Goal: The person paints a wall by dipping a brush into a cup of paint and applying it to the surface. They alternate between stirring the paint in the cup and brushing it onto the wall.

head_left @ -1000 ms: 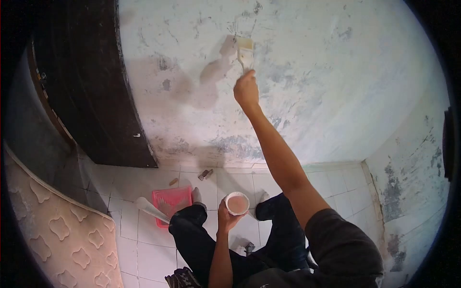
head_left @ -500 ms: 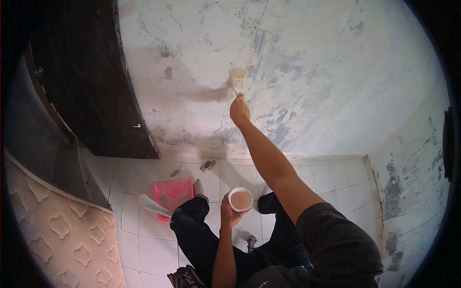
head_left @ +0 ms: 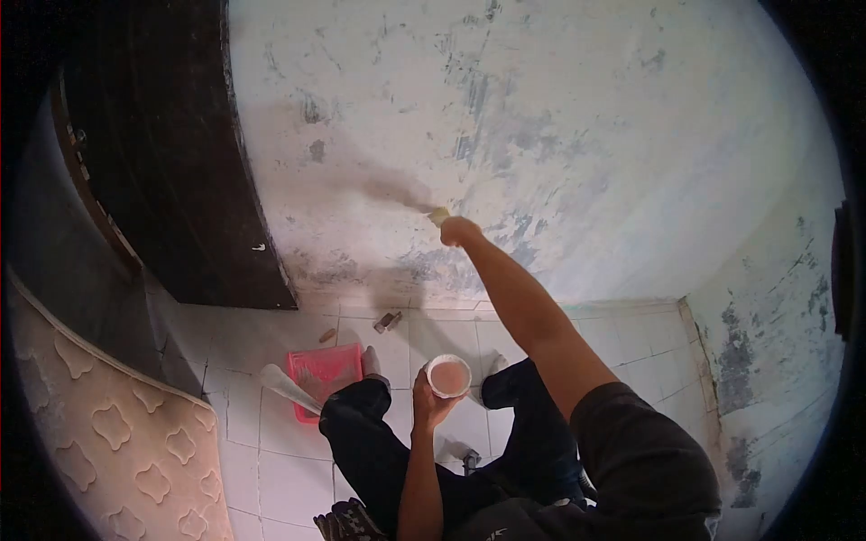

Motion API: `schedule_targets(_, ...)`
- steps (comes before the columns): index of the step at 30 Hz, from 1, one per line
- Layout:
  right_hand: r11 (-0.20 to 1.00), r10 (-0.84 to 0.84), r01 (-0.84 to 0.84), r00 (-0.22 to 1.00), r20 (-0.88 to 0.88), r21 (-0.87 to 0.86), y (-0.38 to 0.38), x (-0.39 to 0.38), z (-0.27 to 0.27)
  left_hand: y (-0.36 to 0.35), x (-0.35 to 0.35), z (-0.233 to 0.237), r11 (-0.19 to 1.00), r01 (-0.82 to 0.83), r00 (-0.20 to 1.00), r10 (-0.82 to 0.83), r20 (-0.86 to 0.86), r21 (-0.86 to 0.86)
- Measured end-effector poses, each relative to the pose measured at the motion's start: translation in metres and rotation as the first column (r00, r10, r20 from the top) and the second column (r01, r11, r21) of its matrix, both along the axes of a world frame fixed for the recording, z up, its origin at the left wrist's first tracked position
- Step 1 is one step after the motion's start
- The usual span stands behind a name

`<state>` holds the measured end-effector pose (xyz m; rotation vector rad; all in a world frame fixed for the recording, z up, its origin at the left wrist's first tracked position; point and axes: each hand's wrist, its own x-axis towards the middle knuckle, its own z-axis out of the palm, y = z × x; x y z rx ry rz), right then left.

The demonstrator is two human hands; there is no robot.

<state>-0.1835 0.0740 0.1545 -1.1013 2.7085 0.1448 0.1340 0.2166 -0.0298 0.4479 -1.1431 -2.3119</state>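
Note:
My right hand point(head_left: 460, 232) is closed round the handle of a paintbrush, stretched out to the wall. The pale bristles of the paintbrush point(head_left: 438, 215) point left at the wall; the handle is hidden in my fist. The wall point(head_left: 361, 126) is whitish with grey worn patches and scrape marks. Low between my knees, my left hand point(head_left: 431, 401) grips a white cup point(head_left: 448, 376) from its left side. Pinkish liquid shows inside the cup, which is held upright.
On the white tiled floor point(head_left: 298, 478) lie a pink tray point(head_left: 307, 362), a small brownish piece point(head_left: 327, 334) and a small metal-looking object point(head_left: 388, 321). A dark door point(head_left: 171, 162) stands at left, and a patterned mattress point(head_left: 135, 442) below it.
My right hand has moved down the wall with the paintbrush, whose bristles have swung from pointing up to pointing left. My left hand still holds the cup in nearly the same place.

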Motion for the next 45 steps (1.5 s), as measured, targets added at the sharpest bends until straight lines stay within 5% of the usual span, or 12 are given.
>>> schedule_targets(2, 0.990, -0.018, 0.011, 0.999, 0.047, 0.143, -0.015, -0.014, 0.038, -0.003, 0.006, 0.011, 0.806, -0.003, 0.986, 0.102, 0.134, -0.592)
schedule_targets(10, 0.843, -0.214, 0.066, 0.952, -0.220, -0.534, -0.016, 0.022, 0.243, -0.005, 0.014, 0.043, 0.742, -0.056, 0.965, 0.211, 0.154, -0.668)
schedule_targets(19, 0.744, -0.279, -0.021, 0.898, -0.340, -0.668, -0.013, 0.058, 0.316, -0.005, 0.017, 0.046, 0.741, -0.120, 0.960, 0.256, 0.113, -0.660)
schedule_targets(22, 0.596, -0.402, -0.004, 0.864, -0.303, -0.803, -0.018, 0.052, 0.299, -0.006, 0.013, 0.028, 0.736, -0.129, 0.964, 0.249, 0.089, -0.665)
schedule_targets(30, 0.849, -0.266, 0.149, 0.949, -0.166, -0.507, -0.031, 0.015, 0.133, -0.011, 0.017, 0.034, 0.727, -0.075, 0.948, 0.264, 0.177, -0.682)
schedule_targets(33, 0.886, -0.337, 0.240, 0.922, -0.193, -0.397, -0.043, 0.004, 0.064, -0.007, 0.019, 0.029, 0.895, -0.054, 0.977, 0.139, 0.161, -0.444)
schedule_targets(35, 0.939, -0.271, 0.236, 0.956, -0.114, -0.250, -0.031, 0.021, 0.051, -0.009, 0.018, 0.027, 0.960, 0.035, 0.997, -0.015, -0.075, 0.276)
schedule_targets(36, 0.972, -0.209, 0.205, 0.977, -0.030, -0.114, -0.025, 0.027, 0.046, -0.007, 0.017, 0.015, 0.960, 0.037, 0.998, -0.019, -0.067, 0.279)
schedule_targets(38, 0.970, -0.240, 0.240, 0.971, 0.004, -0.027, -0.032, -0.003, -0.023, -0.008, 0.014, -0.019, 0.969, 0.020, 0.995, 0.004, 0.097, -0.245)
schedule_targets(41, 0.962, -0.267, 0.258, 0.956, 0.123, 0.086, -0.024, -0.002, -0.061, -0.004, 0.016, -0.004, 0.999, 0.053, 0.998, -0.053, 0.039, -0.010)
schedule_targets(44, 0.949, -0.305, 0.275, 0.925, 0.228, 0.157, -0.015, -0.010, -0.094, -0.005, 0.014, -0.019, 0.963, 0.055, 0.993, -0.026, 0.112, -0.262)
schedule_targets(45, 0.950, -0.304, 0.277, 0.926, 0.223, 0.145, -0.014, -0.010, -0.100, -0.002, 0.012, -0.019, 0.996, 0.089, 0.995, -0.087, 0.053, -0.026)
